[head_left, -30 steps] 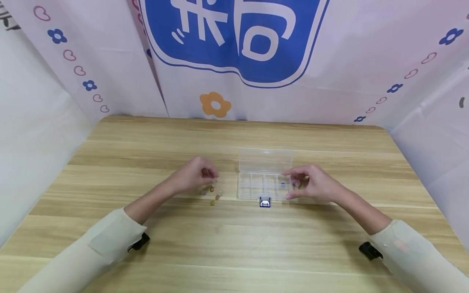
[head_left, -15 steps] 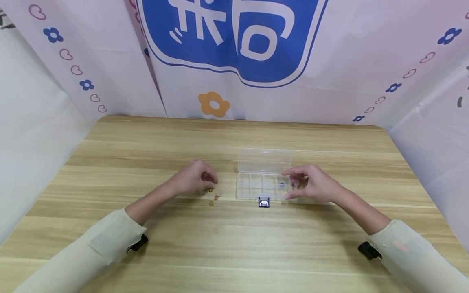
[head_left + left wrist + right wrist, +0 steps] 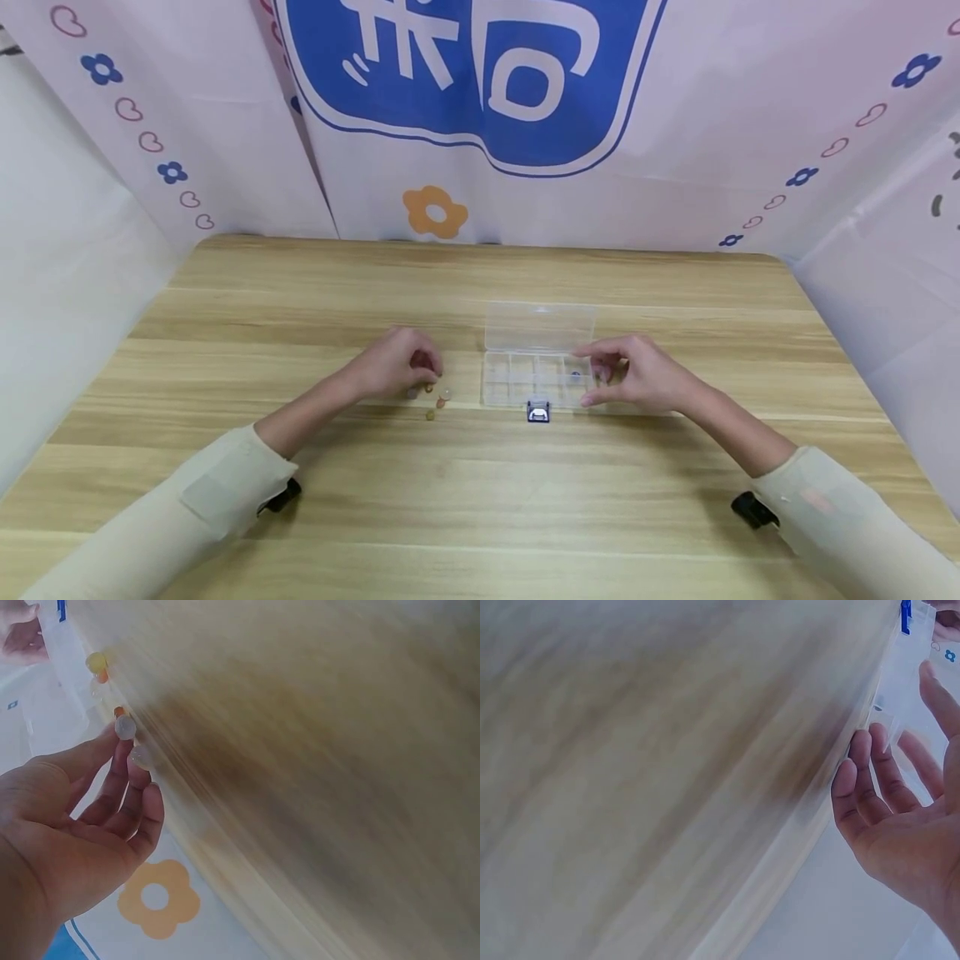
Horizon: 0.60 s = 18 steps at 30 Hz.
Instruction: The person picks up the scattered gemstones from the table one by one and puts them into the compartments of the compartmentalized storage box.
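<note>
On the wooden table (image 3: pixel 480 483), a divided clear box (image 3: pixel 522 392) is laid open, its lid (image 3: pixel 540 327) swung back. The box's right end is spanned and held by the right hand (image 3: pixel 647 377), thumb and index finger set wide. The left hand (image 3: pixel 397 363) has been lowered slightly since a second ago; by its narrowed fingertips a clear bead (image 3: pixel 125 728) seems to be pinched, so pickup rather than placing is judged under way. Beside it, a yellow bead (image 3: pixel 430 414) and an orange bead (image 3: pixel 441 402) are left loose; a blue bead (image 3: pixel 575 377) is contained in the rightmost column.
</note>
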Each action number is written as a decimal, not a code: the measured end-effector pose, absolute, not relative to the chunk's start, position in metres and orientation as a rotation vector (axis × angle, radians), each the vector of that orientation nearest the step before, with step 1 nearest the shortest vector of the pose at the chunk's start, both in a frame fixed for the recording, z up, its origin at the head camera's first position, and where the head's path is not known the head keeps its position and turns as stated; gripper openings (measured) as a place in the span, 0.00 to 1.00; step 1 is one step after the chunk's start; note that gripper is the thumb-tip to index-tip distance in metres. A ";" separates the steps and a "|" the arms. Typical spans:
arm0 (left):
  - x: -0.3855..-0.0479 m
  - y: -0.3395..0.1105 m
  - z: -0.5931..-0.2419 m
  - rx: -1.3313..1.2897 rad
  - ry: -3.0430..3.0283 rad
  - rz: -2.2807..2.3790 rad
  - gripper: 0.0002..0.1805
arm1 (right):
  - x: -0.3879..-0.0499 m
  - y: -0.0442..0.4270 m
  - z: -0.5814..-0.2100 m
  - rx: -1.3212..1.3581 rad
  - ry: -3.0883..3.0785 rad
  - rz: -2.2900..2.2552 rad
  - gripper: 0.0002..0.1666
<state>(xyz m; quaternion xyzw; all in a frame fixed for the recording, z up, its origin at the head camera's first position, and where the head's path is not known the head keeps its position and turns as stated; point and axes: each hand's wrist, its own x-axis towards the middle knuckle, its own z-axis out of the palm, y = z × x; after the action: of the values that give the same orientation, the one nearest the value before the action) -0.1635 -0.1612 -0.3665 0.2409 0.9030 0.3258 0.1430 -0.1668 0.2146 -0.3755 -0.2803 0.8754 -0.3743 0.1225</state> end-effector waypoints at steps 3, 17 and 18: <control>-0.164 -0.161 -0.366 0.686 2.593 0.958 0.04 | -0.167 0.215 -0.375 -0.822 2.551 -1.095 0.37; -0.161 -0.157 -0.360 0.719 2.590 1.062 0.02 | -0.167 0.214 -0.375 -0.821 2.542 -1.107 0.37; -0.160 -0.157 -0.361 0.712 2.592 1.068 0.02 | -0.167 0.214 -0.375 -0.820 2.540 -1.108 0.37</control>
<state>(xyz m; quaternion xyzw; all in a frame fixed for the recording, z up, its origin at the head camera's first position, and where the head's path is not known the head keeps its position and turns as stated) -0.1605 -0.1569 -0.3606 0.2441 0.8892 0.3665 0.1242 -0.1669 0.2144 -0.3749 -0.2816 0.8720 -0.3802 0.1253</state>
